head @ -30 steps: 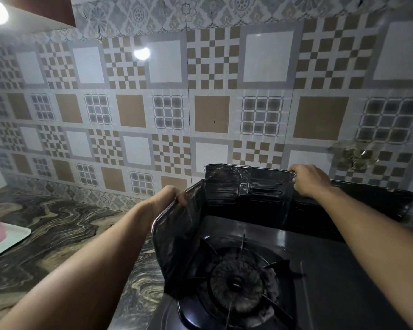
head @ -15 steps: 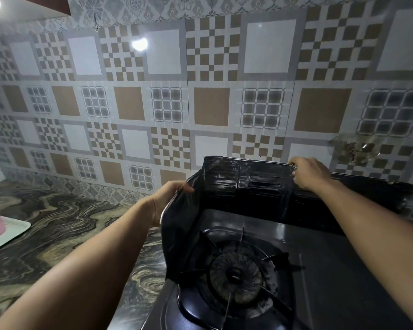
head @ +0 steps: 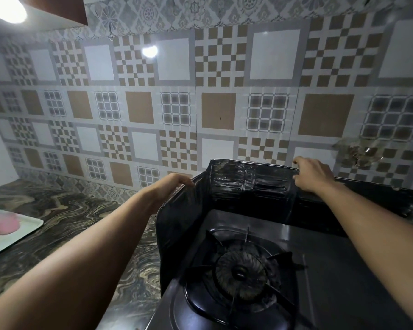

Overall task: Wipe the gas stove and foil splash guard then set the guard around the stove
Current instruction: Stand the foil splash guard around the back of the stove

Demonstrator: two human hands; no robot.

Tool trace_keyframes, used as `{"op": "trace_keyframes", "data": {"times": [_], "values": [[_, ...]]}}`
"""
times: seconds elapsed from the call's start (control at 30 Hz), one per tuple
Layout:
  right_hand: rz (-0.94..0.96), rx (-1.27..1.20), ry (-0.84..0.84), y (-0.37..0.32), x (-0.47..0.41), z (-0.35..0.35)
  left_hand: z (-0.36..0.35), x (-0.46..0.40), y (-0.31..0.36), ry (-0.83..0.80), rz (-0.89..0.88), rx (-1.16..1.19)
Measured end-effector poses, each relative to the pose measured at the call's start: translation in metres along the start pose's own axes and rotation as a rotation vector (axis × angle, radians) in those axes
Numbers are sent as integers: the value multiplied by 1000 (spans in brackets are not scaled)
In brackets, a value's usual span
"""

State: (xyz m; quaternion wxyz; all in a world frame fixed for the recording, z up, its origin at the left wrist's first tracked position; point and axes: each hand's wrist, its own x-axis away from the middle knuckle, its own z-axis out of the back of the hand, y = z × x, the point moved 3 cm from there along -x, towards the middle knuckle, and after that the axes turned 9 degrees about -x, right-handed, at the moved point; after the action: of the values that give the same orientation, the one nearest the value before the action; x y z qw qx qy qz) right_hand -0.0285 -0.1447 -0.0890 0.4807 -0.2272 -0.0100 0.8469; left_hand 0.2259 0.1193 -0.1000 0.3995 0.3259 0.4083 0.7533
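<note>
Dark crinkly foil splash guard (head: pixel 248 184) stands upright along back and left side of black gas stove (head: pixel 320 270). Left hand (head: pixel 171 186) holds left panel top edge, fingers curled over it. Right hand (head: pixel 314 173) grips back panel top edge. Round burner (head: pixel 241 273) in front. Patterned tile wall (head: pixel 200 103) close behind guard. White tray (head: pixel 22 231) far left on swirly marble surface (head: pixel 69 210).

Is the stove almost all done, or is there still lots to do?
Nearly done, it seems. No cloth shows in either hand, so wiping looks over, though I can't tell how clean the stove is. The splash guard already stands behind the stove and along its left side. The left hand holds the side panel's top edge; the right hand rests on the back panel's top edge. Left to do: settle it and let go.
</note>
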Motion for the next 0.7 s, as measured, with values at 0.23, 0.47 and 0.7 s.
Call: {"op": "trace_keyframes", "data": {"times": [0.23,0.47,0.7], "values": [[21,-1,-9,-19,2,3,15,22,-10,-75,151,-199],[363,-200,-85,-113,17,-8,18,33,-9,83,229,-517],[703,-102,-140,-208,35,-50,10,38,-20,151,237,-427]]}}
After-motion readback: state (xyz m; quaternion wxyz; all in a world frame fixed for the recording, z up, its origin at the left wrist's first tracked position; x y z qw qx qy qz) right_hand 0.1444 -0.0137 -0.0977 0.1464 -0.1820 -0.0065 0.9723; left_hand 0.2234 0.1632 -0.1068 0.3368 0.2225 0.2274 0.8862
